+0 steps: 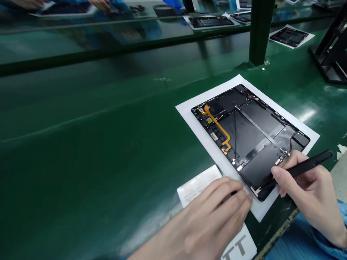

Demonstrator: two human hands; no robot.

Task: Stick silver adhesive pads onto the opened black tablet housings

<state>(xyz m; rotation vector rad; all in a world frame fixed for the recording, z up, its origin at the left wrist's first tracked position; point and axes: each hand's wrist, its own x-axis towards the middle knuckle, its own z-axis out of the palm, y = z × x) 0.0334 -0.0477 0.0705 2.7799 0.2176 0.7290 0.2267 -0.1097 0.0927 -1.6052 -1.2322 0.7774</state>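
An opened tablet housing [257, 126], black inside with an orange flex cable [223, 131] and a long grey ribbon cable [257, 126], lies on a sheet of white paper [187, 112]. My right hand [311, 191] is closed around black tweezers [311, 164], whose tips point down at the housing's nearest corner. Beside that corner, my left hand [217, 216] has its fingers bent and pressed together, fingertips by the housing's edge. A small dark bit shows between them; what they grip is hidden. Under this hand is a white printed packet [240, 243].
Green matting covers the bench [94, 162]. A green post [260, 32] rises behind the housing, beside a raised shelf edge. Other tablet housings [291, 35] lie on paper farther back. A black stand [332, 50] is at right. Another person's hand [101, 5] shows at the top left.
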